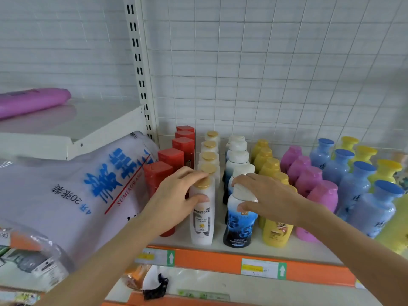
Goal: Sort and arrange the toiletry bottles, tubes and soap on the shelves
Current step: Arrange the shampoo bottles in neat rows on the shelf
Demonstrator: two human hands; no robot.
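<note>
The left hand grasps the front white bottle of its row, fingers over the gold cap and thumb on the shoulder. The right hand grasps the front blue bottle the same way, fingers curled over its white cap, thumb against the neck. Both bottles stand upright near the front edge of the shelf, just behind the orange strip.

The likeliest slip comes from that edge: a pull forward or a tilt from the cap could tip either tall, narrow bottle off the front lip. Pushing back too hard would knock the bottles behind, since each row stands cap to cap and one fall would likely run down the line. The left wrist lies close to the red bottles, and the right forearm passes over the yellow row and pink row; a careless sweep could topple those.

All caps look closed, and the bottles are opaque, so their fill cannot be told. Blue bottles with blue caps stand toward the right end of the shelf. A large white bag leans at the left end, and a purple bottle lies flat on the upper left shelf.
</note>
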